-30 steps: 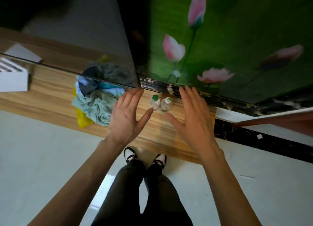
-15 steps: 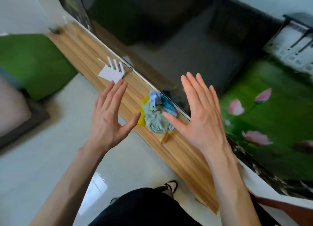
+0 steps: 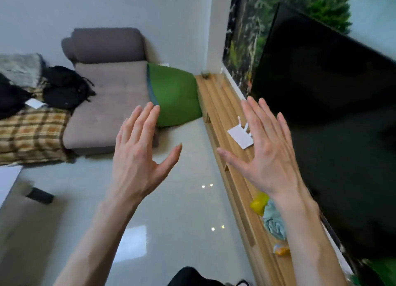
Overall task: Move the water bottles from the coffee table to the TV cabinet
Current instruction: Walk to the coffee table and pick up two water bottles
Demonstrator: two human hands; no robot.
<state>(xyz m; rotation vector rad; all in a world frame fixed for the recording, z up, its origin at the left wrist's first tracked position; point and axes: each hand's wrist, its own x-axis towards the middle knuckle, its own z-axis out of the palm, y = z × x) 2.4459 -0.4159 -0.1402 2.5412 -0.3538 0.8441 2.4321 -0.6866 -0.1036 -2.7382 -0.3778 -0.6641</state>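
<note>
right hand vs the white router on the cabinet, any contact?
Cannot tell. In the head view the open right hand overlaps the white router on the TV cabinet, hiding part of it; one view gives no depth.

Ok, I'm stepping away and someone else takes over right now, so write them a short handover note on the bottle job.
Left hand: open, holding nothing, raised over the floor.
Right hand: open, holding nothing, raised above the TV cabinet.
Bottles: none in view now; a second ago two green-capped ones stood on the cabinet, just released.
Coffee table: not in view, so any remaining bottles cannot be confirmed.
On the cabinet: a white router and a cloth pile.
Next, probably: return to the coffee table and check.
</note>
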